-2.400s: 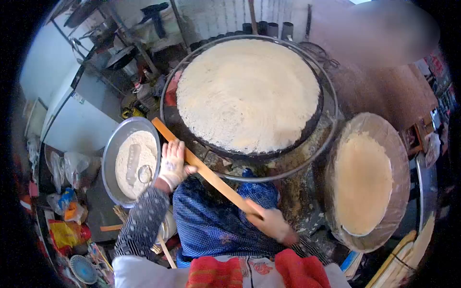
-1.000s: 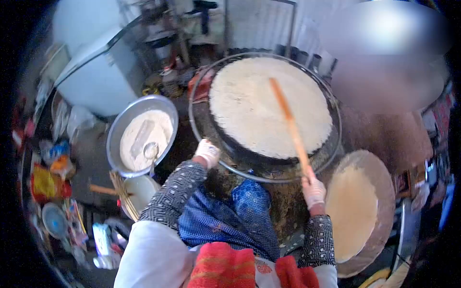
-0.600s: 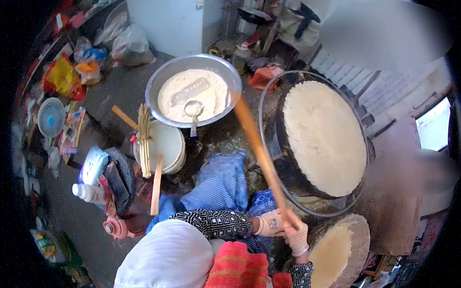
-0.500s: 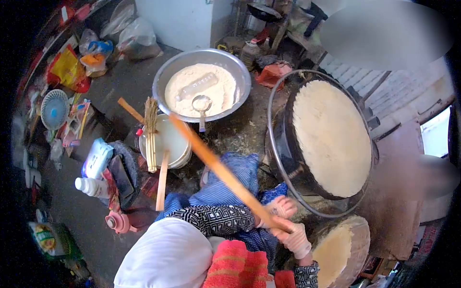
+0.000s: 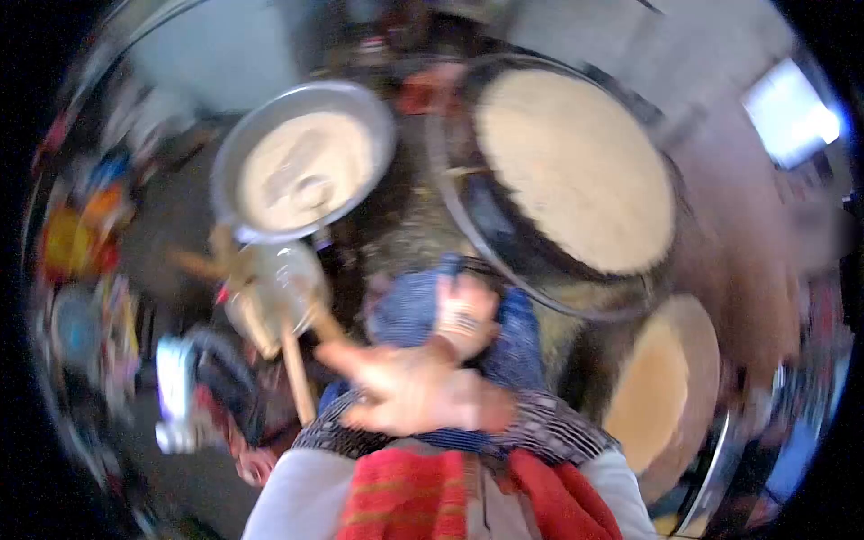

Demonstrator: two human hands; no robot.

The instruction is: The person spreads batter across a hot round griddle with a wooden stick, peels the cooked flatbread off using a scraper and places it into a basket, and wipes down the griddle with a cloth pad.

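My right hand (image 5: 414, 387) reaches across in front of my left wrist, blurred by motion, fingers stretched apart. Its fingertips are close to a brownish wooden stick (image 5: 320, 313) that leans at the rim of the white bucket (image 5: 320, 279). Whether they touch the stick is too smeared to tell. Beyond it my left hand (image 5: 466, 315) is over blue striped cloth (image 5: 396, 310), its fingers blurred. A straw brush (image 5: 256, 319) and a pale wooden stick (image 5: 295, 369) also rest in the bucket, which holds cloudy liquid.
A metal basin (image 5: 382, 135) of flour with a scoop is at upper left. To the right, a large round griddle (image 5: 508, 216) bears a pale sheet of batter (image 5: 576, 171). Beside my right arm stands a round tray with a tan flat sheet (image 5: 648, 396).
My right hand has swung left from beside the tray to the bucket, bringing the long wooden stick there. The view has shifted and blurred.
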